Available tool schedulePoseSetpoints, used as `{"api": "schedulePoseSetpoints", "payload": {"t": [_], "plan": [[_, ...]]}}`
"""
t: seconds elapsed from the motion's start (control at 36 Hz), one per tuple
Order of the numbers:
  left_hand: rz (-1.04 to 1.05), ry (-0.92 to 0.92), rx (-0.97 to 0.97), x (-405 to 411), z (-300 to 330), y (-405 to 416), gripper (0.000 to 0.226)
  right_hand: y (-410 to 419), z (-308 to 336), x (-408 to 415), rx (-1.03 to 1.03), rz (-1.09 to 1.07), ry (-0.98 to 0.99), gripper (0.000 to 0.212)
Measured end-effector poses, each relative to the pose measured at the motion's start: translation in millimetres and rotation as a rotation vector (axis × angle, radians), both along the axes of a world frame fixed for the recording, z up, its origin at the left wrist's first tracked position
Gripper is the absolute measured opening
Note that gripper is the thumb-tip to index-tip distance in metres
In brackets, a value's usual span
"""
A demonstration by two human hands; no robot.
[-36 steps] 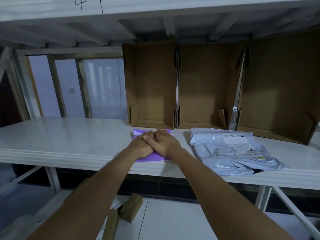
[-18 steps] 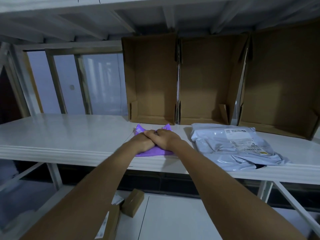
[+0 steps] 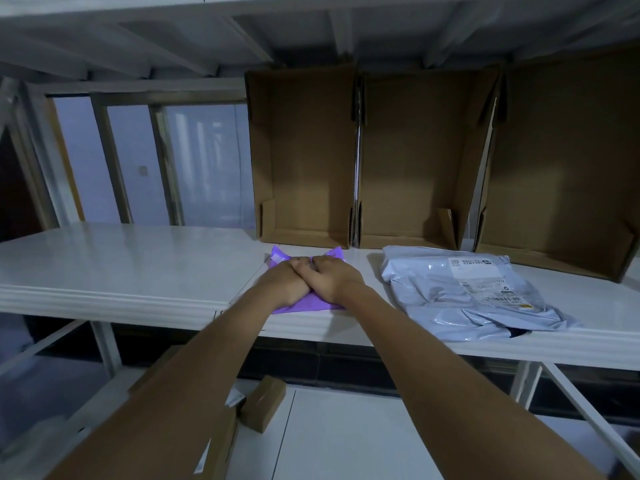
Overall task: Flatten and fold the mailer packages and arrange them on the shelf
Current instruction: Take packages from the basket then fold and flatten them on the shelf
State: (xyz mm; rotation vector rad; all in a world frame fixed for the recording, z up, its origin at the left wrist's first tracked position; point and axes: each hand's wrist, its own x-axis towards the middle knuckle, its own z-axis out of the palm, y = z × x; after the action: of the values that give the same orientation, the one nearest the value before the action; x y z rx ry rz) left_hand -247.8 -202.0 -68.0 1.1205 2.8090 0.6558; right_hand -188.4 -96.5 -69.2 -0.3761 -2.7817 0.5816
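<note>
From the head view, a purple mailer lies on the white shelf, just in front of the leftmost of three open cardboard boxes. The left hand and right hand, side by side and touching, curl their fingers into the mailer, grasping it, its far corners lifted. A grey mailer lies to the right, apart.

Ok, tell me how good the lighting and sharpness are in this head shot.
Head view: dim and bluish, no hard shadows; a soft sheen lies on the white shelf and small highlights on the grey mailer. Wide-angle bending curves the shelf's front edge. Both hands and the purple mailer look sharp enough; the label print is too small to read.
</note>
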Motion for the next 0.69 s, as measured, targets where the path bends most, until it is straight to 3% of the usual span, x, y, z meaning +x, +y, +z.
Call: {"api": "schedulePoseSetpoints", "payload": {"t": [0.25, 0.36, 0.47, 0.69], "plan": [[-0.077, -0.169, -0.054, -5.8, 9.5, -2.0, 0.055, 10.8, 3.8, -6.4, -0.141, 0.026, -0.112, 0.078], [-0.015, -0.063, -0.142, -8.6, 5.8, -2.0, 0.053, 13.2, 3.1, -8.6, -0.081, 0.014, -0.142, 0.076], [0.160, 0.030, -0.218, -25.3, 1.3, -14.1, 0.064, 16.7, 6.6, -6.8, -0.035, -0.009, -0.187, 0.078], [0.168, 0.121, -0.318, -31.1, -2.8, -18.9, 0.070, 18.6, 8.2, -7.5, 0.022, -0.073, -0.250, 0.089]]}}
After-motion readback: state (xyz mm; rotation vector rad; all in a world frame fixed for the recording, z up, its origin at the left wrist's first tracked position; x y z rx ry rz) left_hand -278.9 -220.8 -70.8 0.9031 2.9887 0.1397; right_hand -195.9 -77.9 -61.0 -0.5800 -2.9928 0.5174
